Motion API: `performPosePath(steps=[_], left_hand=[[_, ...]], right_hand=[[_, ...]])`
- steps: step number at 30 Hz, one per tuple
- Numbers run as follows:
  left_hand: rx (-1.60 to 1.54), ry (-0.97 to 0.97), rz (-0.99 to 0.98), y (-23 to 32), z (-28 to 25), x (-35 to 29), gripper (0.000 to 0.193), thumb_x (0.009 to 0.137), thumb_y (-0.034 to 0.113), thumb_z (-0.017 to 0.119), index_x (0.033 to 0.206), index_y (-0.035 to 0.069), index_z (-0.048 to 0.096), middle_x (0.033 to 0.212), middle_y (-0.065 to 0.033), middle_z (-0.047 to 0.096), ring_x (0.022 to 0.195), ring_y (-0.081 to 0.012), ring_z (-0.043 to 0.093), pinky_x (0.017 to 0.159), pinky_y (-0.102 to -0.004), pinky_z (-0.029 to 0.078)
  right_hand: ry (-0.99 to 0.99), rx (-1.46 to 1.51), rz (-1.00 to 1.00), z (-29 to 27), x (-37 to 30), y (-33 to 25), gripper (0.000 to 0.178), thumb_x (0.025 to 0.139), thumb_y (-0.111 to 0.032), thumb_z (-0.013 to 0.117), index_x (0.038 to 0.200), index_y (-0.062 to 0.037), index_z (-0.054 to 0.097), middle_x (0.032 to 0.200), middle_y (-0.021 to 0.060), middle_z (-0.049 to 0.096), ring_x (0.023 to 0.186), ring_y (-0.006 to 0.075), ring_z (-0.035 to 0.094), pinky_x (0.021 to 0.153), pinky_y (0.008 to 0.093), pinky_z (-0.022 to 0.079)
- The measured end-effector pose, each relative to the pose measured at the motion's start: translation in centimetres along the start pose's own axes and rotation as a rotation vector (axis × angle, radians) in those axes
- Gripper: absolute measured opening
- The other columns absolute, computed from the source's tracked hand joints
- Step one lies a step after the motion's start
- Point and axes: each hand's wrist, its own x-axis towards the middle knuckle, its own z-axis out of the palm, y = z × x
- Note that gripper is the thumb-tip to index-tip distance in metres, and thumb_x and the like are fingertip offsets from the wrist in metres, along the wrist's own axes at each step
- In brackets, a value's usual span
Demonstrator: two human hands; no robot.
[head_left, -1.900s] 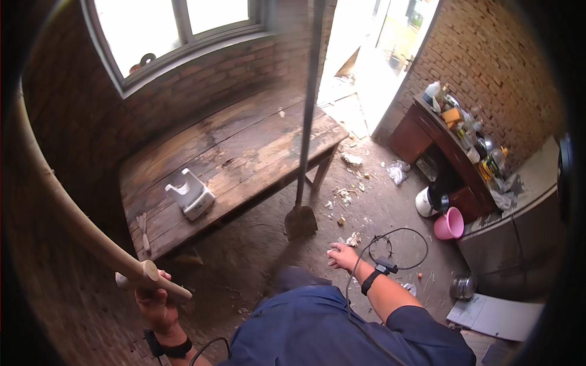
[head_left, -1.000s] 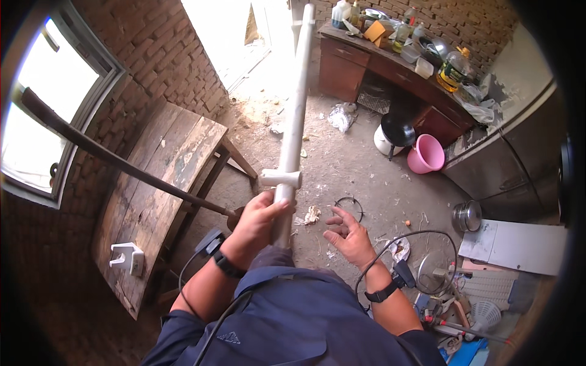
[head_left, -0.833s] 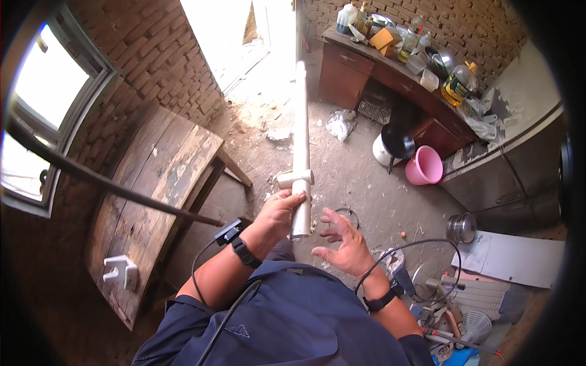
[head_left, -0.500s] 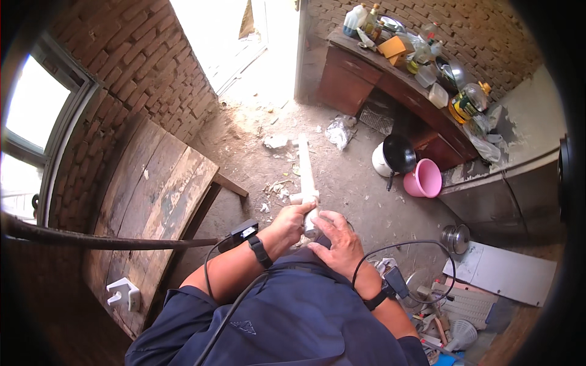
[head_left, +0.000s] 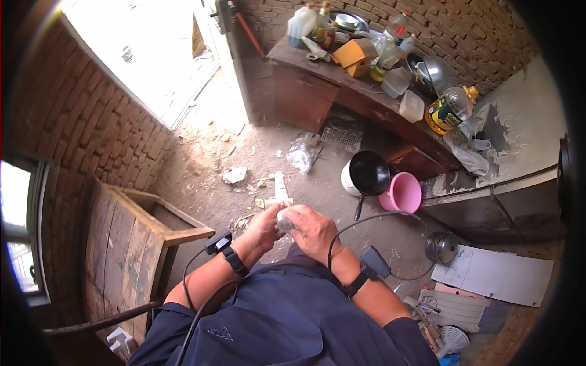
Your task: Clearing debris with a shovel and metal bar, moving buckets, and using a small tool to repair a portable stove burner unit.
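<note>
A white plastic-looking pipe point(head_left: 279, 185) with a short crosspiece like a tee fitting points away from my body over the dirt floor. My left hand point(head_left: 262, 230) closes round it just below the crosspiece, from the left. At the pipe's near end, a greyish rounded part shows between my hands. My right hand point(head_left: 312, 228) is curled over this near end, its fingers bent and its palm turned inward. The right fingertips are partly hidden. Both wrists wear black straps with small devices and cables.
A rough wooden table point(head_left: 116, 244) stands at left. Along the far wall, a brown counter point(head_left: 305, 94) bears bottles and bowls. On the floor are a black pan point(head_left: 370, 172), a pink bucket point(head_left: 404, 193), a plastic bag point(head_left: 302, 152) and a lidded pot point(head_left: 442, 247). A doorway opens ahead.
My view has swung left and tilted, showing more of the doorway. My right hand has gone from spread fingers beside the pipe's near end to curled over it. The left keeps its hold.
</note>
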Motion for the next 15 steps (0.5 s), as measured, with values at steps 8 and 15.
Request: performPosePath(steps=[8,15], left_hand=[[-0.022,-0.047,-0.073,4.3,8.1,6.6,0.028,0.095,0.034,0.048,0.113,0.015,0.054,0.099,-0.0010,0.060,0.079,-0.0145,0.058,0.065,-0.0309,0.049],[0.038,-0.117,-0.147,9.0,11.9,10.8,0.026,0.096,0.034,0.048,0.104,0.011,0.058,0.085,-0.0022,0.064,0.077,-0.0157,0.062,0.072,-0.0300,0.047]], right_hand=[[-0.056,0.098,-0.044,-7.8,6.4,9.0,0.044,0.068,-0.007,0.072,0.110,-0.0073,0.062,0.106,0.0112,0.061,0.092,0.0286,0.063,0.077,0.0360,0.053],[0.117,0.098,0.131,-10.1,9.7,14.5,0.040,0.069,-0.008,0.072,0.107,-0.0071,0.061,0.104,0.0103,0.062,0.088,0.0301,0.064,0.074,0.0361,0.053]])
